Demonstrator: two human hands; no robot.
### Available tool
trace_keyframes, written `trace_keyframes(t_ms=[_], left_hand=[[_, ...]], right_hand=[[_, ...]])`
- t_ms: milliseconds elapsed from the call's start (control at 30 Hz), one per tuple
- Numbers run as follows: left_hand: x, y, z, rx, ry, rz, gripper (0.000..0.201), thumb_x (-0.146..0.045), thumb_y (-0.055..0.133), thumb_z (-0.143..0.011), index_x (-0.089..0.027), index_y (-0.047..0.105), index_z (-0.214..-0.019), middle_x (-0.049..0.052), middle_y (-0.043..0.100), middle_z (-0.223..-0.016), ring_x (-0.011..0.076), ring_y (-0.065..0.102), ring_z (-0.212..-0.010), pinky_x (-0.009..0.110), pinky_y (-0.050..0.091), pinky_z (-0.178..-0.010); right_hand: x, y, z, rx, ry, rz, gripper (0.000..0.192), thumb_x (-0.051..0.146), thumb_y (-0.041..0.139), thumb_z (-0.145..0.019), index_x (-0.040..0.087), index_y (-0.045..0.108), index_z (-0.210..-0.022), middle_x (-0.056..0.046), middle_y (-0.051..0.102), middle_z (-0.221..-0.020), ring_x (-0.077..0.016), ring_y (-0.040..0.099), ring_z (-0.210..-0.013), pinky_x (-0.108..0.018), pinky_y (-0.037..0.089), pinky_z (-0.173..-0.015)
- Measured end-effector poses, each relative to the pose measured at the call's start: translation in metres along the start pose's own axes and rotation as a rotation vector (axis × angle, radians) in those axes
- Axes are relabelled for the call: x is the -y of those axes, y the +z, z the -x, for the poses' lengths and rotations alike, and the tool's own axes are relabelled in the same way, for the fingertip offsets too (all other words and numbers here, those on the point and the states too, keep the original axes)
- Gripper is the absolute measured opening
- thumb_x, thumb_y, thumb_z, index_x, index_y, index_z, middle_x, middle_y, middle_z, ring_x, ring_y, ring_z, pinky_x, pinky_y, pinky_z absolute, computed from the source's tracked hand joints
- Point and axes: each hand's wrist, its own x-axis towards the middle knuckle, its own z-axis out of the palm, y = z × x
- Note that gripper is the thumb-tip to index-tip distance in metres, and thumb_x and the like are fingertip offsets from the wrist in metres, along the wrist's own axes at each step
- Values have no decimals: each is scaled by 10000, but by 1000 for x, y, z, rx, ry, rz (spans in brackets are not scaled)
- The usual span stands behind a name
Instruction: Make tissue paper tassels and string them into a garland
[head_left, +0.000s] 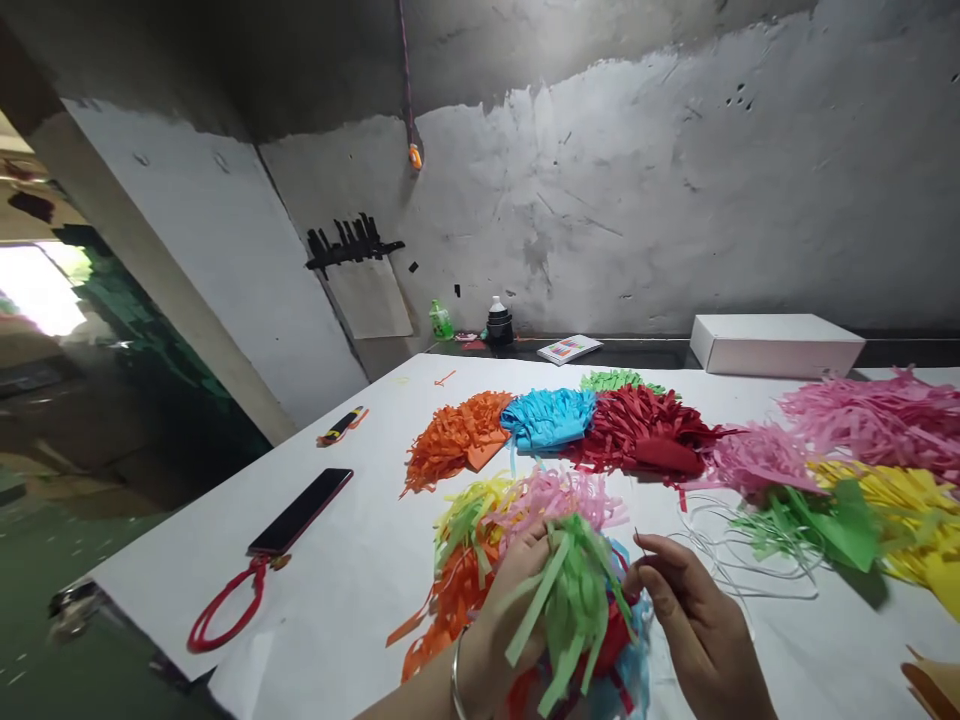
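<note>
My left hand [504, 610] grips a bundle of fringed paper strips [571, 600], green on top with red, blue, orange, yellow and pink underneath, held just above the white table [352, 580]. A metal bangle sits on that wrist. My right hand [694, 615] is beside the bundle on its right, fingers pinched on a thin needle [640, 541] whose tip points up. Loose white thread [731, 560] lies on the table just beyond the right hand.
Piles of cut paper fringe lie across the table: orange [457, 435], blue [547, 415], red [645, 430], pink [862, 415], green [817, 520], yellow [907, 510]. A phone [301, 510] with a red strap lies at left. A white box [776, 345] and bottles stand by the wall.
</note>
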Motion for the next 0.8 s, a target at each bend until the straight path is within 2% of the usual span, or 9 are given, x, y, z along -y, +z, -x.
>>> trace_keyframes(t_ms=[100,200,267,367,467,533,633,733,800], left_hand=[[3,0,5,-4,-106,128,228,-336,781,-750,-178,618,-736,2,631,-622,134,589,-512,255,518,-535],[7,-4,8,-75,-88,265,351,-284,877,-645,-201,601,-845,-32,664,-645,133,632,-523,238,529,-542],[10,-7,10,-93,-57,304,418,-269,909,-615,-210,578,-863,-43,675,-647,132,649,-522,215,515,-525],[13,-11,13,-99,-11,314,439,-264,922,-617,-208,542,-829,-59,658,-617,104,620,-484,182,481,-496],[15,-13,18,-128,4,308,434,-245,919,-635,-213,524,-813,-71,639,-602,90,593,-471,170,461,-485],[19,-14,22,-122,-3,289,407,-246,906,-658,-207,522,-786,-63,637,-620,90,587,-486,176,463,-490],[28,-18,28,-52,-26,254,391,-269,903,-662,-187,526,-726,-30,645,-654,101,584,-508,200,478,-506],[31,-22,34,-19,-52,236,357,-245,903,-658,-174,556,-701,-19,641,-678,99,580,-536,209,490,-540],[29,-24,38,-29,-64,213,334,-230,907,-652,-168,581,-692,-17,634,-692,93,573,-547,201,481,-539]], right_hand=[[-2,-2,-3,15,116,1,402,538,594,-917,207,633,-1141,-25,658,-762,-168,612,-660,-250,500,-602],[-2,-3,-6,34,266,-134,462,576,646,-874,189,637,-1127,37,520,-632,-96,429,-490,-208,325,-438],[-1,-3,-6,39,331,-262,494,575,693,-844,178,630,-1132,70,438,-590,-59,317,-462,-194,220,-437],[0,-3,-7,70,387,-396,518,562,721,-830,175,605,-1154,48,521,-646,-28,226,-464,-196,146,-462],[-1,-4,-9,130,395,-432,539,566,715,-835,182,575,-1186,-19,639,-793,-14,228,-452,-199,155,-452],[-4,-5,-11,155,382,-416,584,581,706,-838,185,548,-1237,-34,657,-803,-18,247,-442,-199,172,-442],[-6,-6,-12,173,366,-383,632,591,692,-844,204,515,-1311,-28,663,-780,-25,252,-438,-197,184,-438],[-5,-7,-9,230,324,-329,474,589,672,-858,185,628,-1102,-24,652,-740,-37,277,-459,-201,208,-447],[-2,-9,-6,212,276,-278,406,575,650,-879,175,652,-952,-33,657,-739,-56,322,-491,-210,249,-462]])
